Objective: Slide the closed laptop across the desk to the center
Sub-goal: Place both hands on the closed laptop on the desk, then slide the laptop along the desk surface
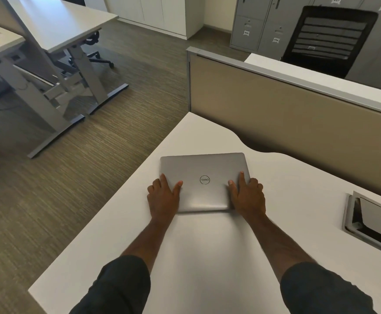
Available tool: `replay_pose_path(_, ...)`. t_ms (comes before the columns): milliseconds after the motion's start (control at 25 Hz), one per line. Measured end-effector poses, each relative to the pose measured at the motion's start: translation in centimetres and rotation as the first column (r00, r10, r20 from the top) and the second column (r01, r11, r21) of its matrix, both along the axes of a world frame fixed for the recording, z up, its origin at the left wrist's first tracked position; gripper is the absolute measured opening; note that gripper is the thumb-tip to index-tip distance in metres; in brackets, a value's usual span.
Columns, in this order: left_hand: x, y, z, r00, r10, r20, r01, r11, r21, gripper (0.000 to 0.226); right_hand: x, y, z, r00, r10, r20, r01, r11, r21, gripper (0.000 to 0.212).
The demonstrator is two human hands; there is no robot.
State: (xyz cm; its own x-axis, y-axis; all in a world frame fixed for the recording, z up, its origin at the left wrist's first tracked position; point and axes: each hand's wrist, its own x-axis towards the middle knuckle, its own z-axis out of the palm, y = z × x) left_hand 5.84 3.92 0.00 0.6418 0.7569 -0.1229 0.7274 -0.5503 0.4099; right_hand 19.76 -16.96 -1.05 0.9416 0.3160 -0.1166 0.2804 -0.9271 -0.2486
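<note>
We've got the closed laptop [204, 181] lying flat on the white tabletop [207, 257], silver lid up w/ a round logo at its middle, sitting toward the tabletop's left edge and far end, just short of the curved cutout along the back. Left hand [163, 196] is on the laptop's near-left corner, thumb laid on the lid, index finger up along the left edge, other fingers curled down beside that edge, so it's clasping the corner. Right hand [248, 193] mirrors it on the near-right corner: thumb and one finger spread flat on the lid, the rest curled over the right side. Both forearms reach straight out over the tabletop, dark sleeves [121, 288] pushed up near the elbows. Right of the hands, well apart from the laptop, there's a cable hatch [371, 220] w/ its flap open, set into the tabletop. Behind the tabletop runs a tan partition [287, 114] w/ a grey top rail; beyond it a black mesh chair [328, 37] and grey lockers [259, 23] w/ number tags. Off to the left, across the wood-look floor [117, 137], stand other desks [55, 23] on grey legs.
</note>
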Motion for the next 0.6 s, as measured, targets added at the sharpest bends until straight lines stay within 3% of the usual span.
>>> replay_pose_path(200, 0.7, -0.5, 0.0, 0.992, 0.127, 0.015, -0.125, 0.987, -0.099, 0.083, 0.9, 0.2, -0.1, 0.996, -0.050, -0.070, 0.053, 0.998, 0.043, 0.077)
replay_pose_path(360, 0.6, -0.1, -0.1, 0.966, 0.229, 0.124, -0.193, 0.950, -0.246, 0.084, 1.9, 0.3, -0.2, 0.987, -0.093, -0.128, 0.109, 0.986, 0.125, 0.076)
replay_pose_path(600, 0.4, 1.7, -0.5, 0.952, 0.207, 0.224, -0.107, 0.915, -0.390, 0.089, 2.3, 0.5, -0.4, 0.961, -0.140, -0.238, 0.196, 0.953, 0.230, 0.079)
